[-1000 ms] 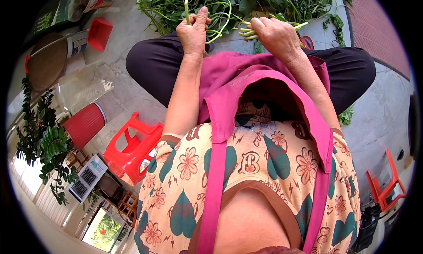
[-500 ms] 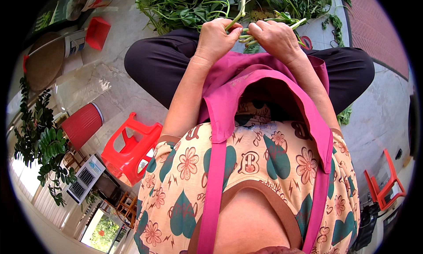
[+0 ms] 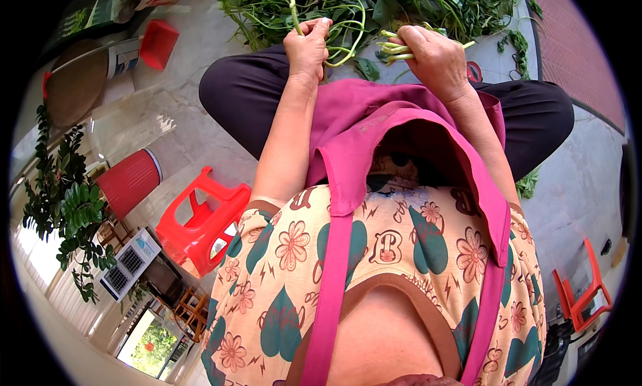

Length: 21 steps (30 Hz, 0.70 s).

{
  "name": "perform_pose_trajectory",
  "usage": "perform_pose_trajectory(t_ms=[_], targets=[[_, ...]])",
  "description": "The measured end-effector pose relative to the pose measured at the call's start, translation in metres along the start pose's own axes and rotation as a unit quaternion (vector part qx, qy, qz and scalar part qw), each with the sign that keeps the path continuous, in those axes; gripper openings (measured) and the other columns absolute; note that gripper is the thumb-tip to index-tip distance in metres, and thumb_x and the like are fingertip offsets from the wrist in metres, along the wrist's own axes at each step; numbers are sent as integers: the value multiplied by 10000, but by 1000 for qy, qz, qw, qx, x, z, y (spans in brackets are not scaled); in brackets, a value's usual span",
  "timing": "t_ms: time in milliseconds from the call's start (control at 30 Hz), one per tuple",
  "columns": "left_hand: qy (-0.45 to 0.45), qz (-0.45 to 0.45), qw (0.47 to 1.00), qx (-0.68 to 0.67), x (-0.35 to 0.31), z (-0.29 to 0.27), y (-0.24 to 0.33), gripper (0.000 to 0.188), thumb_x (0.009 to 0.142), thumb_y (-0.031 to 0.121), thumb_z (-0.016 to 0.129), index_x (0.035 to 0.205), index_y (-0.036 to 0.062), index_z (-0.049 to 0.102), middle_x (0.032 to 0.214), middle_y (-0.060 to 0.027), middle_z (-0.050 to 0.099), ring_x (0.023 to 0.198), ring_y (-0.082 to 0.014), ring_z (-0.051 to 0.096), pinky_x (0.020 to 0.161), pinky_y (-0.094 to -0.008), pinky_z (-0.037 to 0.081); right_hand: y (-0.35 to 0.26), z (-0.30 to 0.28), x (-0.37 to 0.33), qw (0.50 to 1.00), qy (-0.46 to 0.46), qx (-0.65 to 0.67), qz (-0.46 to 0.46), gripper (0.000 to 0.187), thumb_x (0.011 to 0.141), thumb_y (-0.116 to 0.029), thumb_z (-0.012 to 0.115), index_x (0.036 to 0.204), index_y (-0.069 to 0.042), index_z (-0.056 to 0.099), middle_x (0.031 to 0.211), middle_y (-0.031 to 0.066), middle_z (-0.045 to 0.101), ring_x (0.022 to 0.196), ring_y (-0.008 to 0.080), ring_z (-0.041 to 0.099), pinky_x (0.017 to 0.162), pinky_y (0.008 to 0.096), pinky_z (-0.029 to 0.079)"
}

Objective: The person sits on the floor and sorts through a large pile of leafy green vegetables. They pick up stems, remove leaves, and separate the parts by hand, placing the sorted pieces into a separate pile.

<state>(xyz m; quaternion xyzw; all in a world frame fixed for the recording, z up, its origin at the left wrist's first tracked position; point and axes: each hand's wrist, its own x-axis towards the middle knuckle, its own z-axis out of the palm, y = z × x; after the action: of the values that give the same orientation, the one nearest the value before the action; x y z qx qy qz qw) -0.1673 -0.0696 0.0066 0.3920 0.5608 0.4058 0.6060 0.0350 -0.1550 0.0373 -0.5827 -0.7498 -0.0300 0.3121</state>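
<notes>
Between the thumb and fingers of my left hand (image 3: 308, 48) is a long, curling green stem (image 3: 362, 25), pale at its thick end, which loops over toward the leaves. My right hand (image 3: 435, 59) is closed round a small bunch of cut green stems (image 3: 396, 51), whose ends stick out on both sides of the fist. The hands are apart, above my lap. Just beyond them a wide heap of leafy green vegetable (image 3: 441, 8) lies on the floor. A single green leaf (image 3: 366, 69) shows between the hands.
Left of me stands a red plastic stool (image 3: 200, 219), with a red dustpan (image 3: 159, 45) farther off. Another red stool (image 3: 585, 285) is at the right. A small red-handled object (image 3: 473, 71) lies by my right knee. A reddish mat (image 3: 575, 45) edges the floor at far right.
My hands have moved apart from each other. My left hand has gone left with one long stem, while the right has shifted slightly right, still gripping its bunch.
</notes>
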Motion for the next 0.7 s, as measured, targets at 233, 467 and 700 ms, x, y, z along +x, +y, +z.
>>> perform_pose_trajectory(t_ms=[233,467,700], targets=[[-162,-203,929,-262,4,3,39,87,852,134,603,857,72,543,562,49,347,400,-33,245,329,-177,170,14,5,0,947,-29,257,193,199,779,-194,652,958,-110,633,803,76,641,726,228,630,609,297,496],[-257,-214,850,-406,19,22,43,135,916,169,502,939,76,596,580,31,458,451,-75,380,396,-233,302,-25,30,1,946,-96,277,135,303,732,-294,701,996,-163,628,850,53,560,760,243,599,662,347,491],[-262,-10,908,-326,-9,58,57,574,834,378,609,1260,44,416,1082,-104,571,1018,-186,534,947,-358,399,-17,11,11,950,-69,270,143,194,788,-172,653,909,-34,589,807,97,562,726,260,583,642,313,467]])
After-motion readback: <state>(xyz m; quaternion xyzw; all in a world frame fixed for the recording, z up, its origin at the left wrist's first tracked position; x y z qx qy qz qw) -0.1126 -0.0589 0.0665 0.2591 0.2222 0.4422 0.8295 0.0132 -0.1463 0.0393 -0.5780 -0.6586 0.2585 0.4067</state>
